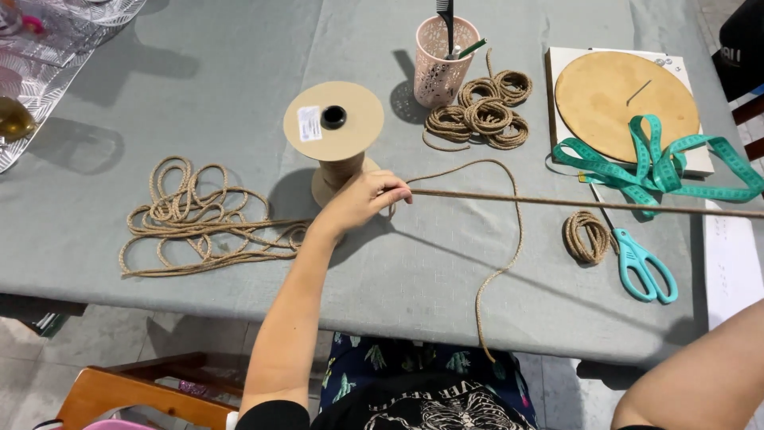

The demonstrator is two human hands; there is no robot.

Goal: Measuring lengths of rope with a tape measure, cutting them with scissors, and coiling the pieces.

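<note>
My left hand [362,201] pinches a tan rope [573,202] that runs taut to the right and out of the frame. My right forearm [700,374] shows at the lower right; the right hand itself is out of view. Just behind the left hand stands a cardboard spool [334,123] wound with the same rope. A loose length of rope [509,239] curves from the hand down over the table's front edge. A tangled heap of rope [199,219] lies to the left of the hand.
On the grey tablecloth [239,64]: a pink perforated cup [442,60] with a comb, several coiled rope rings [481,115], a small coil [587,236], teal scissors [643,263], a teal tape measure [660,163], a round wooden disc [613,95]. A wooden chair [135,394] stands lower left.
</note>
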